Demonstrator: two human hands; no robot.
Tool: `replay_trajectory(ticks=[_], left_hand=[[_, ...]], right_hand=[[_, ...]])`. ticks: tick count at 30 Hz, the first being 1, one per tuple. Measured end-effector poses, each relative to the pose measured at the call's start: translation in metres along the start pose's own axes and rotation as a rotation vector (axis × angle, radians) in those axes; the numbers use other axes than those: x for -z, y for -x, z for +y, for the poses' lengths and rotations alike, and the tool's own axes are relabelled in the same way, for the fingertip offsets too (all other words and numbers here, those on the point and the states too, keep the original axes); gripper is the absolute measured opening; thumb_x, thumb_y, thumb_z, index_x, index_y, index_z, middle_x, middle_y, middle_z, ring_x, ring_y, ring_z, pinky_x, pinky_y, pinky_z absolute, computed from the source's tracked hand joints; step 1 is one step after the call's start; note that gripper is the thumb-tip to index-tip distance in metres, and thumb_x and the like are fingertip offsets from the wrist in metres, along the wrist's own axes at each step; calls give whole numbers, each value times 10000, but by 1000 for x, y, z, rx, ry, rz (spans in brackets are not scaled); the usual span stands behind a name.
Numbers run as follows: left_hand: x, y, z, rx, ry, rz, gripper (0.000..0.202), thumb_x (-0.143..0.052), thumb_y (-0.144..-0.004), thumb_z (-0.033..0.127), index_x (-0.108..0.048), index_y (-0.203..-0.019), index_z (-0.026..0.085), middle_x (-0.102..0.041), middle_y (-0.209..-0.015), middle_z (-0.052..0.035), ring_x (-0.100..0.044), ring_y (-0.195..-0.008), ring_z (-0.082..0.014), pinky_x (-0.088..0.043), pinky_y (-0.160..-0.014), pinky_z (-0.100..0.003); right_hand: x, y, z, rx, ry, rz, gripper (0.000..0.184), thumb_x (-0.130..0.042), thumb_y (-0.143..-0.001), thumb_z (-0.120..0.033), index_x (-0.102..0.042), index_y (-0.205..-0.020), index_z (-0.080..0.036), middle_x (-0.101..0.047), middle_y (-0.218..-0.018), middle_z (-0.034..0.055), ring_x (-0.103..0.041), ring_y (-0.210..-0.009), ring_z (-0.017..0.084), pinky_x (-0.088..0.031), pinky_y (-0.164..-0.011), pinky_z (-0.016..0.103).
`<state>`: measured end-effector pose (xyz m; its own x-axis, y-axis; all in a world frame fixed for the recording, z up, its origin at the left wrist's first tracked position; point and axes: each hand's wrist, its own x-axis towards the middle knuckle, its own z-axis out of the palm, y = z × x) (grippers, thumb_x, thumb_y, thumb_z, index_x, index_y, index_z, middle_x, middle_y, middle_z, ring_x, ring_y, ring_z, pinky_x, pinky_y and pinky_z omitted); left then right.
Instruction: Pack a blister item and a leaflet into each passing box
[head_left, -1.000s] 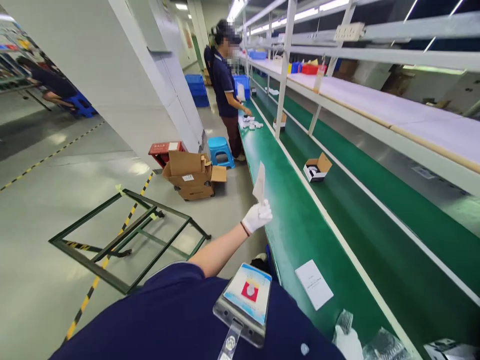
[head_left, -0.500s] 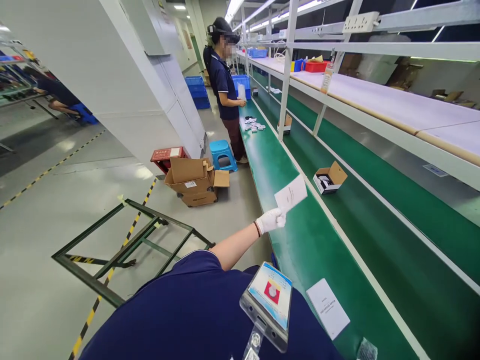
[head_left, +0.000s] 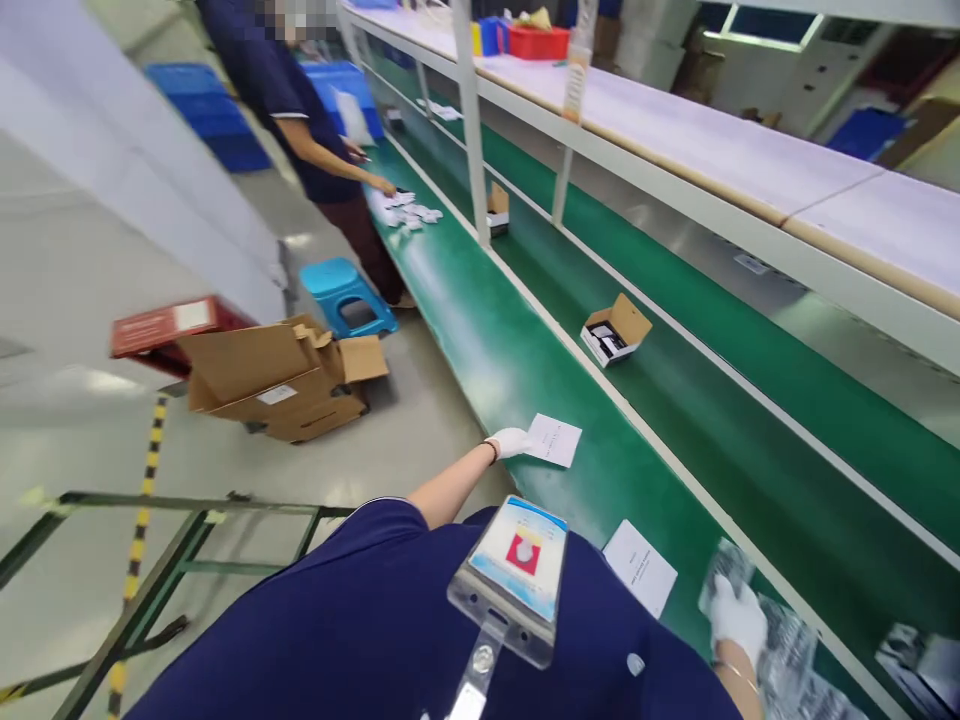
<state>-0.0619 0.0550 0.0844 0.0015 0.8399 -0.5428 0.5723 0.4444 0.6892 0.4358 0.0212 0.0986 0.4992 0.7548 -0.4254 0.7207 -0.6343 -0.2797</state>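
Observation:
In my gloved left hand (head_left: 511, 442) is a white printed booklet (head_left: 555, 441), pinched by its near edge just over the green bench. My right hand (head_left: 739, 622), also in a white glove, is closed on a clear plastic bag (head_left: 725, 568) with something dark inside that I cannot make out. More clear bags (head_left: 787, 645) with dark contents lie beside and below that hand. Between the two hands a second white booklet (head_left: 640, 568) lies on the bench, close to my body.
A co-worker (head_left: 322, 150) stands farther along the bench (head_left: 480, 330), one hand at some white pieces (head_left: 409, 210). An open small box (head_left: 615, 330) sits on the belt behind the divider. Cartons (head_left: 277, 390), a blue stool (head_left: 345, 295) and a green metal frame (head_left: 165, 570) occupy the floor.
My left hand has lowered the booklet toward the bench. My right hand has come into view, holding a plastic bag. The co-worker's hand has reached to the white pieces. The view has turned right and down.

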Motion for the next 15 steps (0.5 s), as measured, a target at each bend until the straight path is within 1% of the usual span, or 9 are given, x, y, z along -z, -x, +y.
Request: replay_trajectory(ticks=[1,2,4,5,7,9,11,13,15], left_hand=[[-4,-3,-2,9,-14,-21,191,-624,-781,356,-683,-718,185,-636,-694,-50,-587,-773,-210,-407,-755,-243],[-9,-6,-4,20,-31,-51,199,-611,-786,347,-668,-698,177,-623,-663,-48,-579,-728,-202,-406,-730,-242],[-19,-10,-8,54,-73,-120,234,-585,-792,325,-607,-621,166,-576,-581,-43,-545,-619,-186,-398,-671,-250],[-24,-10,-9,76,-92,-150,251,-577,-791,315,-573,-588,167,-555,-551,-38,-526,-577,-179,-393,-646,-253],[-33,-10,-10,113,-128,-204,274,-578,-778,303,-519,-545,171,-542,-526,-31,-507,-528,-168,-386,-620,-257],[-41,-9,-10,126,-164,-236,294,-591,-763,304,-494,-518,174,-535,-512,-25,-498,-514,-162,-383,-621,-261],[-46,-8,-9,118,-194,-241,314,-593,-763,319,-485,-504,179,-521,-494,-23,-491,-519,-164,-379,-631,-270],[-49,-7,-9,104,-203,-212,311,-576,-777,344,-497,-525,181,-536,-513,-31,-507,-558,-177,-387,-655,-280],[-50,-7,-11,83,-182,-167,252,-547,-792,354,-557,-614,176,-622,-639,-52,-564,-658,-200,-409,-702,-288]], right_hand=[[-1,7,-9,0,-27,-26,696,-329,-763,-651,-570,-1227,-193,-565,-1314,199,-467,-1323,362,-392,-1090,445],[-4,12,-19,37,-51,-57,640,-377,-774,-604,-589,-1201,-178,-593,-1287,186,-512,-1280,353,-407,-1079,429],[-9,17,-39,64,-99,-45,554,-451,-782,-499,-609,-1173,-139,-648,-1202,168,-584,-1182,336,-448,-1031,415],[-12,19,-45,80,-109,-28,533,-466,-797,-458,-608,-1185,-121,-655,-1190,164,-600,-1149,327,-459,-1009,410],[-15,23,-54,125,-94,-11,514,-468,-839,-400,-593,-1237,-99,-650,-1204,164,-607,-1116,310,-465,-975,398],[-15,27,-58,190,-43,-42,494,-450,-886,-352,-574,-1289,-95,-634,-1236,161,-593,-1127,293,-455,-962,379],[-11,29,-63,248,30,-107,460,-433,-923,-310,-569,-1312,-104,-630,-1240,149,-586,-1128,276,-446,-953,360],[-6,30,-75,299,98,-167,432,-429,-946,-279,-576,-1317,-114,-628,-1239,140,-587,-1116,263,-443,-948,347],[0,30,-92,384,133,-200,402,-442,-951,-256,-604,-1300,-138,-631,-1233,121,-585,-1107,251,-439,-956,334]])
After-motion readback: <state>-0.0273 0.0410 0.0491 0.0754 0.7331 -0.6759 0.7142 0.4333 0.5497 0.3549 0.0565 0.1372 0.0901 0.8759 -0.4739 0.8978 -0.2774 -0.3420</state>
